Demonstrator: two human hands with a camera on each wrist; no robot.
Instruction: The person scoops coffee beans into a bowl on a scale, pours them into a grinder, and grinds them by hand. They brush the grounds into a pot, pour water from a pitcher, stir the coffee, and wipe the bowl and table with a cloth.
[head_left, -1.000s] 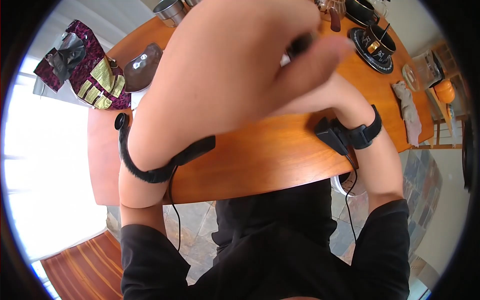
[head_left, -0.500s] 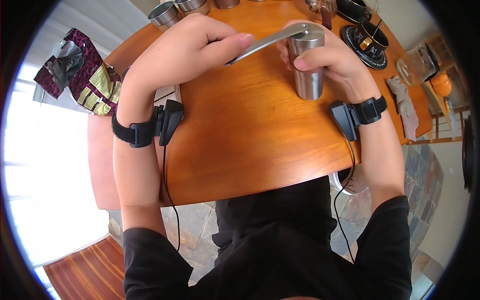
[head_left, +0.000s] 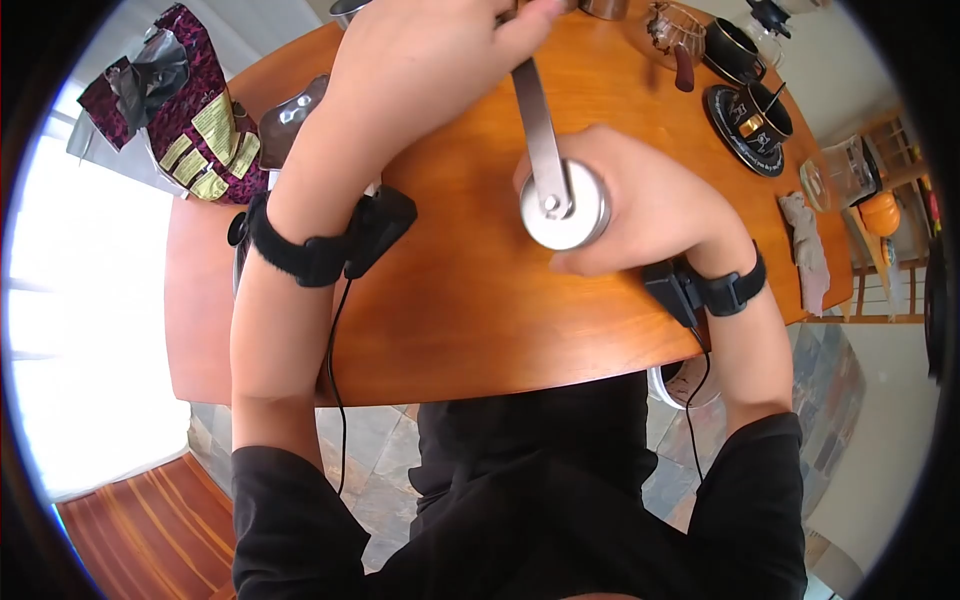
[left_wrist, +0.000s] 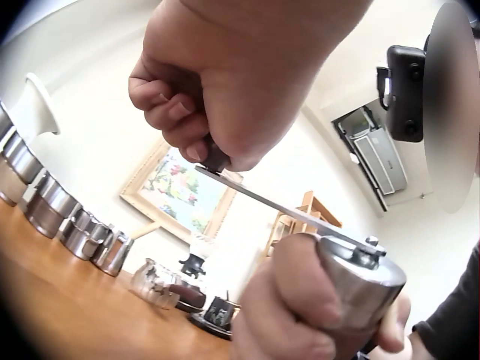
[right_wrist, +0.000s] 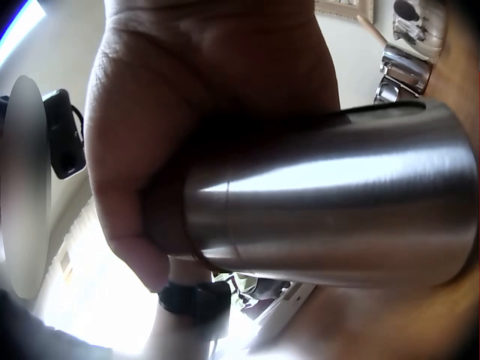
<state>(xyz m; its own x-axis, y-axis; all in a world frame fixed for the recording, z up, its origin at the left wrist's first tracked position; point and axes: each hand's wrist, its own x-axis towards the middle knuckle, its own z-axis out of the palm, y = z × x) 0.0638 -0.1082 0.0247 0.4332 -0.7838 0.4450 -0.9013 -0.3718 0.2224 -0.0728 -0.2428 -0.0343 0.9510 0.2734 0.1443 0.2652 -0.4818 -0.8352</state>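
Note:
A steel hand grinder (head_left: 566, 212) with a flat crank arm (head_left: 538, 125) is seen from its top in the head view. My right hand (head_left: 660, 195) grips its body from the side, and in the right wrist view the steel cylinder (right_wrist: 330, 199) stretches out of that hand's grasp. Held at the far end of the crank is a dark knob (left_wrist: 215, 157), with my left hand's fingers (left_wrist: 180, 112) curled round it in the left wrist view. My left hand (head_left: 430, 60) is partly cut off at the head view's top edge.
At the left stands a purple bag (head_left: 190, 110) beside a dark translucent dish (head_left: 287, 125). A glass server (head_left: 675, 30), black cups, a saucer (head_left: 720, 110) and a cloth (head_left: 803, 240) lie to the right. Steel cups (left_wrist: 52, 202) line the table's back.
The crank has swung from pointing left to pointing away from the body. The grinder has come nearer and tilted its top toward the head camera; my left hand has moved up and right.

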